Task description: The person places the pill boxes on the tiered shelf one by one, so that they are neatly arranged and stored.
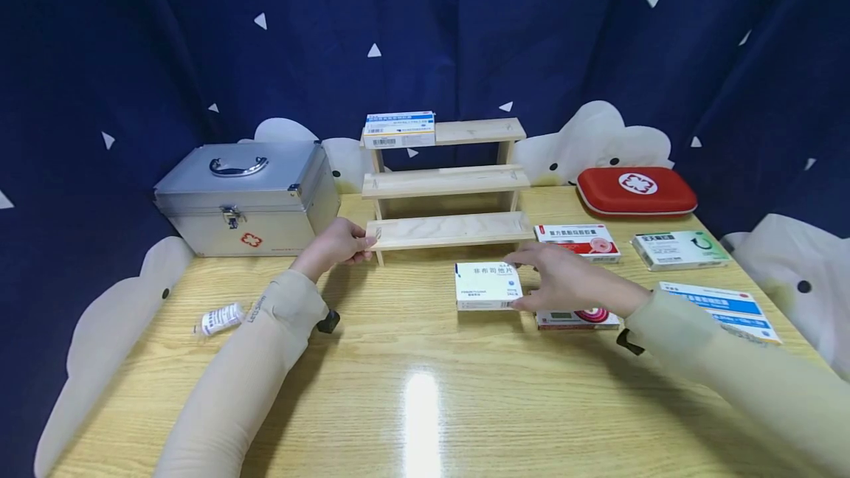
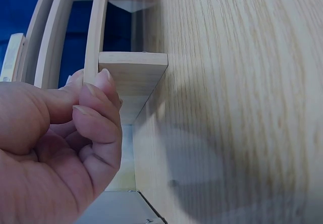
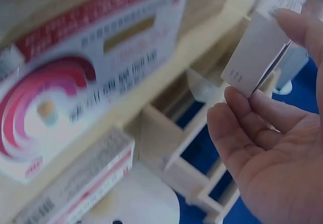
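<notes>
Carton (image 1: 487, 286), white w/ dark print, is sitting in R grip (image 1: 571, 279), thumb & fingertips pinching & partly hiding its R end, just in front of wooden rack's (image 1: 451, 229) lowest step; can't tell if base is touching tabletop (image 1: 358, 389). R-wrist view is blurring most print. R forearm (image 1: 704, 352) is reaching in from lower R, running off frame, R grip partly covering magenta-ringed box (image 1: 576, 318) below. L forearm (image 1: 246, 375) is angling up & inward, also cut off; L grip (image 1: 339, 240) is pinching lowest step's L end, other fingers curling.
</notes>
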`<action>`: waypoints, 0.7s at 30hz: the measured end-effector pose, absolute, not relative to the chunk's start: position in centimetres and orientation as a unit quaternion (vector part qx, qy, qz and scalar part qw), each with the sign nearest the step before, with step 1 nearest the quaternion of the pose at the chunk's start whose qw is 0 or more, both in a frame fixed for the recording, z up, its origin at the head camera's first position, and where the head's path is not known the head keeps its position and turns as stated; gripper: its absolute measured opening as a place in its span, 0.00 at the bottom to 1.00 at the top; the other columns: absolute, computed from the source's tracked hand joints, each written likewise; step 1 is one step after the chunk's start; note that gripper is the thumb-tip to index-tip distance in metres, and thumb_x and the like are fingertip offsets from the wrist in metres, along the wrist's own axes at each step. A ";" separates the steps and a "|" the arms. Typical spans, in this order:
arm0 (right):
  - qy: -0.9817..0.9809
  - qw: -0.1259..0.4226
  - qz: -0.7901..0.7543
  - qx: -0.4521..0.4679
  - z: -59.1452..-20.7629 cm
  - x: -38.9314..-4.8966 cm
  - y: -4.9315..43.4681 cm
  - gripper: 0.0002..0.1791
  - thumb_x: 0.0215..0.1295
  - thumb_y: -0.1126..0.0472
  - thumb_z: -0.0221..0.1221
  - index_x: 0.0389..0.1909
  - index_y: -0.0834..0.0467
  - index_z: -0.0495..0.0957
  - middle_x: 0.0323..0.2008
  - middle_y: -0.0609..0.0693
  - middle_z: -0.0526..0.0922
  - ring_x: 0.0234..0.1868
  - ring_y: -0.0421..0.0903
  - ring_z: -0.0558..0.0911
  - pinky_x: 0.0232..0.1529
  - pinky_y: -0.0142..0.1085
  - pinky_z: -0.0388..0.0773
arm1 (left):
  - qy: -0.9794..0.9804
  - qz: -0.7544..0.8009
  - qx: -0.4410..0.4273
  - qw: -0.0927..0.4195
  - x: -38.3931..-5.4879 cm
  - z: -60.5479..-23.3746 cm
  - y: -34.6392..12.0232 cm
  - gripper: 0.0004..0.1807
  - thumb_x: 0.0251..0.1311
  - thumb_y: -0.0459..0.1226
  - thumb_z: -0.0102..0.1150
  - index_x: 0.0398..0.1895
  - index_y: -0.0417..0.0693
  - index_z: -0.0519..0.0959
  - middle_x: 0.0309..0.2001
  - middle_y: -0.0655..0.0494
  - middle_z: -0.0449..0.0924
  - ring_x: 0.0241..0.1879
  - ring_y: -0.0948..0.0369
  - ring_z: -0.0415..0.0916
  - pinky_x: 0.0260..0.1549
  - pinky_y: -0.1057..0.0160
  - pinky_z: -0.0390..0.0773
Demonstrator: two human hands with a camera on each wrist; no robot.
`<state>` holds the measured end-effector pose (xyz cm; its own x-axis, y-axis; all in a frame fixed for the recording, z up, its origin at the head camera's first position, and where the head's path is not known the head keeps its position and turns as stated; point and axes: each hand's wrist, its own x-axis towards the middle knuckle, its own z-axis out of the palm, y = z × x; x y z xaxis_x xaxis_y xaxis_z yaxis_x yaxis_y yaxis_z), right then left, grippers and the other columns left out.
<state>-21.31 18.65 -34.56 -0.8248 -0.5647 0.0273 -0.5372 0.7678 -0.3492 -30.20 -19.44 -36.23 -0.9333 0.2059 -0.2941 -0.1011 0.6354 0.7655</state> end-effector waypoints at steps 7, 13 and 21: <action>0.953 0.035 -0.159 -0.257 -31.7 -21.9 20.6 0.41 0.50 0.44 0.75 0.64 0.58 0.75 0.61 0.63 0.75 0.59 0.60 0.75 0.56 0.59 0.71 | 0.881 0.436 0.035 0.178 -30.2 -36.3 -19.6 0.15 0.74 0.37 0.52 0.49 0.30 0.79 0.31 0.45 0.82 0.25 0.62 0.73 0.30 0.63 0.75; 0.953 0.020 -0.154 -0.259 -29.2 -22.8 22.0 0.41 0.50 0.44 0.75 0.63 0.57 0.76 0.52 0.53 0.79 0.45 0.49 0.76 0.45 0.47 0.74 | 0.885 0.430 0.040 0.173 -30.3 -36.3 -19.6 0.15 0.74 0.37 0.52 0.47 0.30 0.80 0.31 0.45 0.83 0.24 0.63 0.73 0.29 0.64 0.76; 0.963 -0.007 -0.137 -0.232 -25.7 -25.2 23.3 0.39 0.50 0.47 0.76 0.62 0.60 0.77 0.51 0.56 0.79 0.44 0.52 0.76 0.42 0.47 0.75 | 0.885 0.429 0.042 0.175 -30.2 -36.3 -19.6 0.15 0.74 0.37 0.52 0.48 0.29 0.79 0.32 0.43 0.83 0.25 0.62 0.74 0.31 0.62 0.78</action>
